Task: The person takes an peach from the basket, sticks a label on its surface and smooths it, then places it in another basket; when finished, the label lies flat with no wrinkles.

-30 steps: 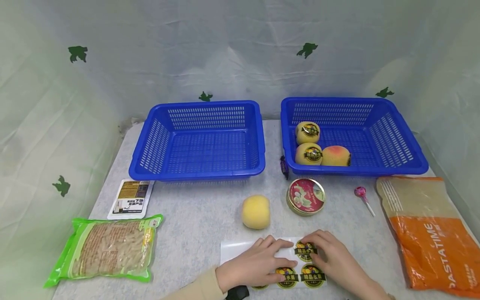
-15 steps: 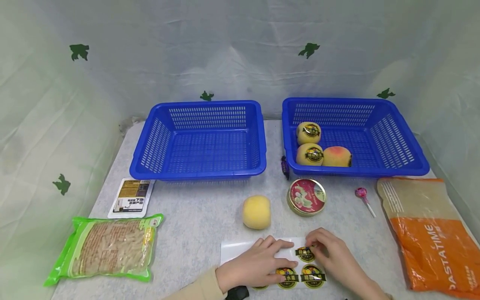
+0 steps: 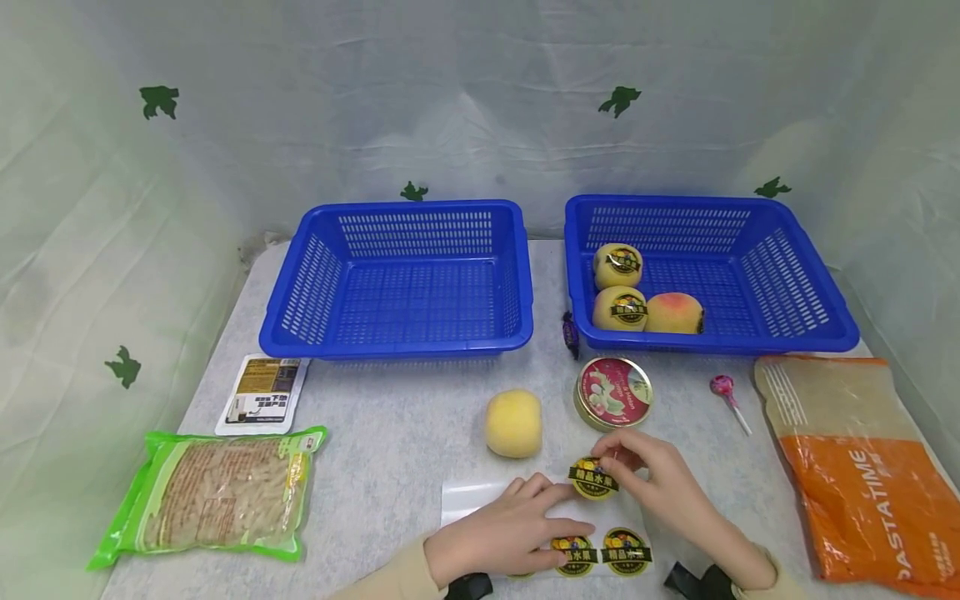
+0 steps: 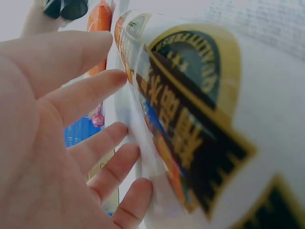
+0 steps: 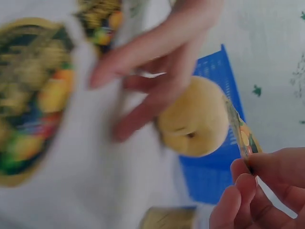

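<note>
My right hand [image 3: 663, 483] pinches a round black-and-gold sticker [image 3: 587, 481] by its right edge, thumb against fingers. In the right wrist view this sticker [image 5: 246, 136] is seen nearly edge-on, lifted clear of the sheet. My left hand [image 3: 517, 527] rests on the white sticker sheet [image 3: 463, 500] with its fingers spread. More round stickers [image 3: 627, 552] lie on the sheet, partly covered by that hand. Just beyond the sheet sits a yellow peach [image 3: 513, 423], which shows no sticker on the side in view.
Behind stand a left blue basket [image 3: 397, 342] and a right blue basket [image 3: 720, 340]; the right one holds three peaches [image 3: 619, 310] near its left end. A round tin [image 3: 613, 393], wrapped candy [image 3: 570, 335], lollipop [image 3: 722, 386], orange bag [image 3: 862, 483], green bag [image 3: 221, 496] and white packet [image 3: 262, 396] lie around.
My right hand has peeled the upper-right sticker off the sheet and moved it up and slightly left, toward the loose peach. My left hand has stayed on the sheet.
</note>
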`<state>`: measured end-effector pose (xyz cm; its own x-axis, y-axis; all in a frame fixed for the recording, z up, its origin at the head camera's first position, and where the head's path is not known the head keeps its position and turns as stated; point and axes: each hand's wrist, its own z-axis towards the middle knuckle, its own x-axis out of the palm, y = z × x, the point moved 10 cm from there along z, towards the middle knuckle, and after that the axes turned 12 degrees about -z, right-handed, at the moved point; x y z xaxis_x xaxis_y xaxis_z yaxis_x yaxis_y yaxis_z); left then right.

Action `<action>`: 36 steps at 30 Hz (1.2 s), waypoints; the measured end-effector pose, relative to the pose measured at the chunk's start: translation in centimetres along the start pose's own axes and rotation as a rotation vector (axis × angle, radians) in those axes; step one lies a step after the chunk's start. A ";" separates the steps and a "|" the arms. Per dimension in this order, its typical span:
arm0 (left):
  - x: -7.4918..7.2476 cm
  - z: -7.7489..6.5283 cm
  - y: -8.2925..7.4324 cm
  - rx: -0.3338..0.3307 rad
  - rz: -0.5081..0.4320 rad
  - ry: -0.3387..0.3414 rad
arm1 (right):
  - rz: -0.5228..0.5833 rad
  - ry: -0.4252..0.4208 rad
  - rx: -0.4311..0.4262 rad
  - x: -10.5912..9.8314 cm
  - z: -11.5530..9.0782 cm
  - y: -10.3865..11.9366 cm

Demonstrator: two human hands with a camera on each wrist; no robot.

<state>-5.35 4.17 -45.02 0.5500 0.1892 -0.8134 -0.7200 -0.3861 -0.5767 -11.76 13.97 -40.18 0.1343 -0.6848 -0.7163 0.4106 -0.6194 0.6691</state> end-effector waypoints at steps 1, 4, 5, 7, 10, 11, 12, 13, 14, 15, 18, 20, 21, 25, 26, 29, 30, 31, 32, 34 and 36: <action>0.0 -0.1 0.0 0.005 -0.005 0.000 | 0.013 0.015 0.004 0.1 0.5 0.2; -0.1 -0.2 -0.1 0.024 -0.036 0.003 | 0.056 0.066 0.016 0.4 1.9 0.9; -0.1 -0.3 -0.1 0.032 -0.055 0.004 | 0.063 0.083 0.014 0.6 2.4 1.1; -0.3 -0.4 -0.3 0.049 -0.094 0.000 | 0.077 0.115 0.013 0.9 3.4 1.6; -1.0 -0.9 -0.5 0.078 -0.165 -0.012 | 0.083 0.152 -0.003 1.5 4.8 2.3; -1.3 -1.0 -0.6 0.089 -0.189 -0.021 | 0.079 0.160 -0.010 1.7 5.2 2.5; -1.6 -1.2 -0.7 0.098 -0.216 -0.031 | 0.078 0.167 -0.017 2.0 5.6 2.7; -2.0 -1.3 -0.8 0.107 -0.244 -0.042 | 0.078 0.175 -0.027 2.2 6.0 2.9; -2.4 -1.5 -0.9 0.116 -0.267 -0.051 | 0.079 0.182 -0.035 2.5 6.3 3.1; -2.8 -1.7 -1.0 0.124 -0.292 -0.062 | 0.077 0.189 -0.043 2.8 6.7 3.3; -4.2 -2.4 -1.1 0.136 -0.361 -0.089 | 0.074 0.200 -0.076 3.5 7.6 3.9; -5.1 -3.0 -1.2 0.143 -0.383 -0.100 | 0.065 0.200 -0.097 3.8 8.1 4.3; -5.6 -3.3 -1.1 0.144 -0.385 -0.110 | 0.056 0.195 -0.107 3.9 8.3 4.4; -8.3 -4.6 0.0 0.141 -0.366 -0.221 | 0.010 0.172 -0.133 4.0 8.9 4.6; -9.1 -4.9 0.6 0.126 -0.364 -0.272 | 0.003 0.167 -0.136 4.0 9.0 4.7; -11.4 -5.6 2.8 0.053 -0.358 -0.461 | -0.021 0.158 -0.135 4.2 9.2 4.5; -11.9 -5.9 3.7 0.015 -0.367 -0.519 | -0.026 0.156 -0.134 4.2 9.3 4.5; -12.3 -6.0 4.4 -0.022 -0.381 -0.569 | -0.029 0.157 -0.134 4.3 9.3 4.4; -12.6 -6.1 5.1 -0.051 -0.390 -0.611 | -0.031 0.157 -0.133 4.4 9.4 4.3; -12.7 -6.2 6.2 -0.100 -0.408 -0.673 | -0.037 0.157 -0.130 4.6 9.4 4.2; -12.4 -6.0 7.2 -0.133 -0.443 -0.712 | -0.037 0.159 -0.121 4.7 9.5 4.0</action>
<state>-14.81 -6.36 -38.67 0.3393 0.8541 -0.3942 -0.4207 -0.2371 -0.8757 -18.01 4.65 -39.00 0.2540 -0.5868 -0.7689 0.5218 -0.5863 0.6197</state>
